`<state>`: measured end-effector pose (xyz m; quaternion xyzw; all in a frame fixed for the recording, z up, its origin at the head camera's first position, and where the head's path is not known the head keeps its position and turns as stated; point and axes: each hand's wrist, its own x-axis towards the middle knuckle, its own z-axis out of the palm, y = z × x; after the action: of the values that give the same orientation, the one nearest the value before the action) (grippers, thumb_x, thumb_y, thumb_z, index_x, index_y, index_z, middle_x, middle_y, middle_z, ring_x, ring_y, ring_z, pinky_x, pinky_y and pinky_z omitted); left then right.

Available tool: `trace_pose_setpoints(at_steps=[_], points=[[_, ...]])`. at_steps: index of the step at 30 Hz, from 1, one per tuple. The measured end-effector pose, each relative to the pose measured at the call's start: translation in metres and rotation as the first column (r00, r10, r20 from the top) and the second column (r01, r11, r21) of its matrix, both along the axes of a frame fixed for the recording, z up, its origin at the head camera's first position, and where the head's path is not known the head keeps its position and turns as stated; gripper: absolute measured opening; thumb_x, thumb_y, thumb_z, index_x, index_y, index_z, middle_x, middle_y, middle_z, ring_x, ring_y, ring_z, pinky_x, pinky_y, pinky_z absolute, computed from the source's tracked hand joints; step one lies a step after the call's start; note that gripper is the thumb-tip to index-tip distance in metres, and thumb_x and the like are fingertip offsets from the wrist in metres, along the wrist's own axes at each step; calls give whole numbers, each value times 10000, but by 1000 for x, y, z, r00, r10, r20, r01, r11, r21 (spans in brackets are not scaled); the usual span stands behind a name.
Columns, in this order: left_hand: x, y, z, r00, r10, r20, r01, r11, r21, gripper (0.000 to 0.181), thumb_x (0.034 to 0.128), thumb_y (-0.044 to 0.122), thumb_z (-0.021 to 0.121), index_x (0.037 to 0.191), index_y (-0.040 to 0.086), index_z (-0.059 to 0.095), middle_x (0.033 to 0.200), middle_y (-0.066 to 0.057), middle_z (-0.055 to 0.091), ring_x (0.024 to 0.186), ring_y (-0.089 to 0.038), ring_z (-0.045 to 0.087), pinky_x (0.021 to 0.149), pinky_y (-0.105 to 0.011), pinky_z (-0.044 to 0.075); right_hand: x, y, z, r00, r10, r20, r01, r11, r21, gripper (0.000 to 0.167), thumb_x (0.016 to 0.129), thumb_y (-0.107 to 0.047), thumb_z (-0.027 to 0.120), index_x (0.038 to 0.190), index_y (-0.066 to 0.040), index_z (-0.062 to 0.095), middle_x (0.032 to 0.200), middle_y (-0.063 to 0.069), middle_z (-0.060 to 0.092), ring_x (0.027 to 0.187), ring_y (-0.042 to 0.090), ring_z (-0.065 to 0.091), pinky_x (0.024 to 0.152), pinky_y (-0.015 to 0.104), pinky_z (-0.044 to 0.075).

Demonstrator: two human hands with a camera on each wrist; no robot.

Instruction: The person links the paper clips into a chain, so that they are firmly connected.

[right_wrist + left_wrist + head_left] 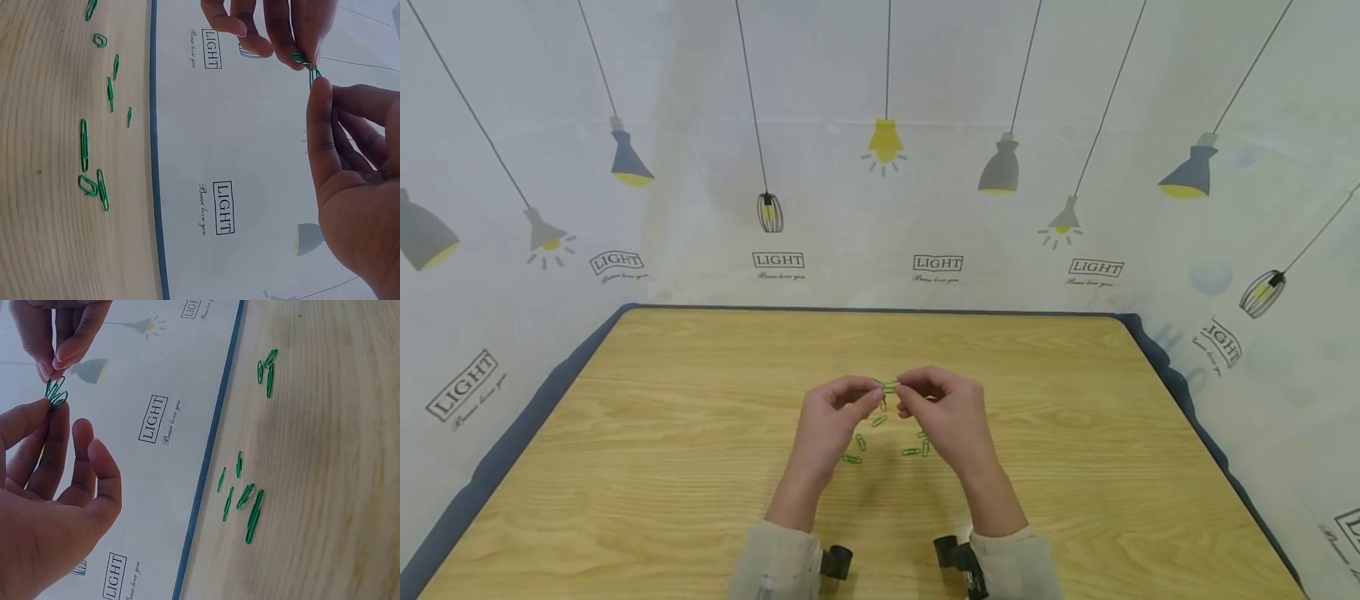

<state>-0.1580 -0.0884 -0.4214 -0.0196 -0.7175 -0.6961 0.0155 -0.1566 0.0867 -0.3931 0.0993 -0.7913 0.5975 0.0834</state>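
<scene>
Both hands are raised close together over the middle of the table. My left hand (829,429) pinches green paper clips (59,398) between thumb and forefinger, its other fingers loosely bent. Opposite it, my right hand (953,421) pinches the end of a green paper clip (314,72) with thumb and forefinger. The clips meet in the small gap between the two hands. Another clip (883,406) shows just below the left fingertips; whether it hangs from them is unclear. Fingertips partly hide how the clips join.
Several loose green paper clips lie below the hands, some on the left (861,442) and a small group on the right (912,452). The wooden table (625,467) has a dark blue edge, with a lamp-printed white curtain (850,208) behind it.
</scene>
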Motion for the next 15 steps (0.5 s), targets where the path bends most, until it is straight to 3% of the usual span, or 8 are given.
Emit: trace_pose_setpoints(at_steps=[9, 15], points=[[1, 0, 1, 998, -8, -66, 5, 999, -53, 133, 1025, 158, 722, 1075, 55, 790, 1111, -117, 759, 1039, -188, 657, 896, -342, 526, -1, 2, 2, 998, -8, 62, 6, 1000, 28, 92, 976, -77, 765, 1049, -43, 809, 910, 140, 782, 736, 166, 756, 683, 253, 631], [0, 0, 0, 998, 3, -56, -7, 997, -74, 105, 1019, 171, 731, 1062, 101, 798, 1093, -80, 755, 1034, -188, 638, 865, -348, 512, -2, 1, 3, 992, -17, 124, 17, 1000, 2, 105, 968, -59, 768, 1061, -25, 800, 923, 140, 775, 753, 177, 755, 704, 281, 646]])
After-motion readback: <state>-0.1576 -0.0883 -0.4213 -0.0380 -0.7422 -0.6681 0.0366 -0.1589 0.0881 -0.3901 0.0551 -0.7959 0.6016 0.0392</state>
